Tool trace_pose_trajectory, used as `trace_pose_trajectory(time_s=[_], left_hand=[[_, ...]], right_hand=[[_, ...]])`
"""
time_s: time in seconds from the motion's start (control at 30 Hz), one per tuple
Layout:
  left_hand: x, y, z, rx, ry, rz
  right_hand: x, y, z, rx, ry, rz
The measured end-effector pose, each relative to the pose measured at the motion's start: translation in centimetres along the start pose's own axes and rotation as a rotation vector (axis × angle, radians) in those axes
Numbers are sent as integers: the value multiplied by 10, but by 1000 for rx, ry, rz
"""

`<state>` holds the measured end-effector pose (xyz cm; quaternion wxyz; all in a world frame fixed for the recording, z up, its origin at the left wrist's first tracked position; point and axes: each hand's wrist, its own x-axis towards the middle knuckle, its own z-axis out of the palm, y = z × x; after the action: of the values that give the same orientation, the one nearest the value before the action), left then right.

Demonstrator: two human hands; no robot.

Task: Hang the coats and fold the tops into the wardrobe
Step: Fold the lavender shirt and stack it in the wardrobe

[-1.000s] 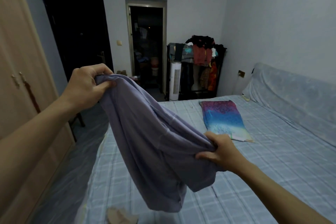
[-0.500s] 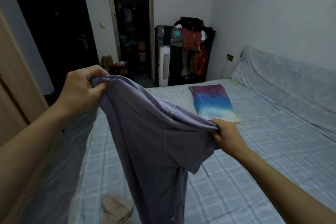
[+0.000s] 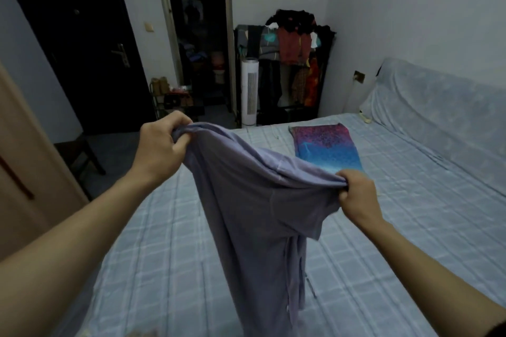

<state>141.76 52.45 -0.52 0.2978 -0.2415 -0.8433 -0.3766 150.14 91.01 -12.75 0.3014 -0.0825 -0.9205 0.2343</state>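
Lilac top (image 3: 254,200) hangs gripped by both hands (image 3: 161,150) (image 3: 356,193).

The top (image 3: 254,200) is plain lavender-grey. The bed sheet (image 3: 410,227) is pale blue with a white check grid. The folded garment (image 3: 325,148) carries a speckled gradient: magenta at the far end, blue, then pale turquoise at the near end. The wardrobe door (image 3: 41,145) is light tan. The room door (image 3: 82,63) is black. The tower fan (image 3: 250,90) is white. The rack clothes (image 3: 293,44) are black, red and orange

We were in a home bedroom: pale blue checked bed (image 3: 410,227), tan wooden wardrobe (image 3: 32,145), black clothes-laden rack (image 3: 295,111).
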Motion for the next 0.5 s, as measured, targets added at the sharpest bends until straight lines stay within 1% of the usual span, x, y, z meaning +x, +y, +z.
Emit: trace_pose_trajectory(time_s=[0.1, 0.2, 0.27, 0.37, 0.5], left_hand=[[21, 4, 20, -50, 67, 38], [13, 4, 28, -86, 68, 77], [2, 2, 28, -75, 29, 117], [-26, -1, 26, -61, -70, 171], [-102, -11, 25, -111, -247, 172]], right_hand=[[48, 16, -4, 2, 90, -36], [59, 25, -7, -11, 139, -78], [51, 30, -7, -30, 141, -85], [19, 33, -10, -47, 93, -86], [-58, 41, -6, -41, -18, -112]])
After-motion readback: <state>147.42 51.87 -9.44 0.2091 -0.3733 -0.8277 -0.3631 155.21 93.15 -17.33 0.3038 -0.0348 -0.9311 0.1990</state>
